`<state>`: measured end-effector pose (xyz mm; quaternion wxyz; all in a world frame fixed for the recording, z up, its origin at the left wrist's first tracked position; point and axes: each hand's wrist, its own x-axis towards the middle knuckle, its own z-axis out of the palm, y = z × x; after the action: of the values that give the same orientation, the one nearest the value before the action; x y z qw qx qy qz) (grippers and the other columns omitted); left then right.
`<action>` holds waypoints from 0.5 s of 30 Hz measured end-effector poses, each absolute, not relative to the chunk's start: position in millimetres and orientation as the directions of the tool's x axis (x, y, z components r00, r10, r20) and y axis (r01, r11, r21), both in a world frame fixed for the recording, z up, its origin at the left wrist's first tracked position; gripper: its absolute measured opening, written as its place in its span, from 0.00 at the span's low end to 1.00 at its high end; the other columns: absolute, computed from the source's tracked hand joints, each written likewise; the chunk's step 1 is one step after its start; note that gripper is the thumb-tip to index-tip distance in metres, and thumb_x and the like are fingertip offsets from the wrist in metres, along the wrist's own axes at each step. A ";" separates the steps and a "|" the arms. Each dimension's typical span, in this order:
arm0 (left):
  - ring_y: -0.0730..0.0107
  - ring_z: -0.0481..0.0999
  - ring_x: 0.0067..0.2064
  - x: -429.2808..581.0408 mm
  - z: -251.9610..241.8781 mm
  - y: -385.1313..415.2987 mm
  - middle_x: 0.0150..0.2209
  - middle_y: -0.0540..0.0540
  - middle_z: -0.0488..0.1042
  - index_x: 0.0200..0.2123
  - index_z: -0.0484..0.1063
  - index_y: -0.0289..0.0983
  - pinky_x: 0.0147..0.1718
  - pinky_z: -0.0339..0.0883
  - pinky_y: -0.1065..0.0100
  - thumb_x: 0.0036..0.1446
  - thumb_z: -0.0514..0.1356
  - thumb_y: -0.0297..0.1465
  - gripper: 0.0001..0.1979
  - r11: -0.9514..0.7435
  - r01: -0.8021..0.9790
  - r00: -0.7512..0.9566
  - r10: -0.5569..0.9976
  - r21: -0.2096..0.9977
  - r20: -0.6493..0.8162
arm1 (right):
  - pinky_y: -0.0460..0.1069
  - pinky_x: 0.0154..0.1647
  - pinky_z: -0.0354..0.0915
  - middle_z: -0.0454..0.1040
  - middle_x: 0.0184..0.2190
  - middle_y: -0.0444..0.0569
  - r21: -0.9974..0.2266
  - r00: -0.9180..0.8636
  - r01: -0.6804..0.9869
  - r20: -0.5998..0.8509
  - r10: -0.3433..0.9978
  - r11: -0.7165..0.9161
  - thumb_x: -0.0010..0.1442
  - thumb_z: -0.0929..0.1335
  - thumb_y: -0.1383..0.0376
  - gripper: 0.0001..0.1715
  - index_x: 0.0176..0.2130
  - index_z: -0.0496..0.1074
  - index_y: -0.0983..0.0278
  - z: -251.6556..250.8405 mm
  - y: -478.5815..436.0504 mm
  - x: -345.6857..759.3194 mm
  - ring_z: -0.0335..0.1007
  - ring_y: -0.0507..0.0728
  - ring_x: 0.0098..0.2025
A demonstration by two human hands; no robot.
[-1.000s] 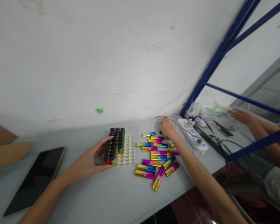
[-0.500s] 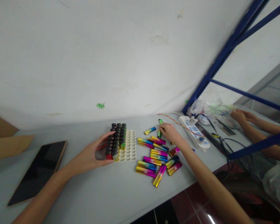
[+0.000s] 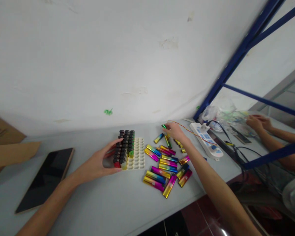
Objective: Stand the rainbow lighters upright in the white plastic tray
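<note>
My left hand (image 3: 95,166) is curved round the left side of a block of lighters (image 3: 123,149) with black tops, thumb at the near corner and fingers at the far side. These lighters stand upright in close rows in a white tray (image 3: 138,154) of round holes, whose right-hand columns show bare. At the back of a loose pile, my right hand (image 3: 174,131) pinches a shiny green lighter (image 3: 164,126), mostly covered by the fingers. Metallic lighters (image 3: 167,165) in yellow, pink and blue lie on their sides between tray and right forearm. Another green one (image 3: 167,141) lies below my right hand.
A dark tablet-like slab (image 3: 45,178) lies at the left, beside cardboard (image 3: 12,154). A white power strip (image 3: 205,139) with cables stands right of the pile, near a blue metal frame (image 3: 221,73). Beyond it, another person's hands (image 3: 258,123) are over plastic bags (image 3: 223,114).
My right hand has lifted slightly and moved a little left, raising a green lighter from the pile. My left hand keeps its hold on the block. The view has shifted slightly.
</note>
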<state>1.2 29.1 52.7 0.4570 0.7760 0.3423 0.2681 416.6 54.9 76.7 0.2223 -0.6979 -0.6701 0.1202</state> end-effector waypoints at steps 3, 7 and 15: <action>0.32 0.69 0.73 1.7 53.7 27.4 0.77 0.39 0.62 0.76 0.60 0.51 0.73 0.59 0.37 0.49 0.80 0.42 0.55 -0.331 0.261 0.632 0.769 0.907 0.098 | 0.51 0.45 0.74 0.83 0.40 0.51 -0.731 -0.055 0.665 0.159 0.986 0.155 0.72 0.67 0.57 0.12 0.45 0.73 0.63 82.5 42.9 397.2 0.80 0.56 0.41; 0.36 0.68 0.73 2.5 55.0 25.5 0.77 0.39 0.63 0.77 0.60 0.51 0.74 0.58 0.39 0.50 0.80 0.40 0.55 -0.322 0.247 0.629 0.771 0.914 0.101 | 0.51 0.40 0.76 0.75 0.35 0.41 -0.963 -0.193 0.159 0.187 0.963 0.219 0.68 0.69 0.42 0.26 0.49 0.65 0.57 90.4 26.1 359.1 0.76 0.53 0.34; 0.38 0.69 0.73 3.5 54.6 25.1 0.78 0.38 0.61 0.77 0.58 0.49 0.74 0.60 0.42 0.51 0.79 0.40 0.54 -0.347 0.264 0.637 0.764 0.900 0.108 | 0.47 0.25 0.54 0.57 0.24 0.37 -0.922 0.103 0.335 0.239 0.966 0.192 0.69 0.63 0.34 0.32 0.32 0.61 0.58 83.6 12.3 310.4 0.53 0.51 0.25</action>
<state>3.5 25.1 54.6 0.4658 0.7754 0.3312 0.2684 310.4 12.3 83.6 0.4979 -0.5512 -0.5900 0.3165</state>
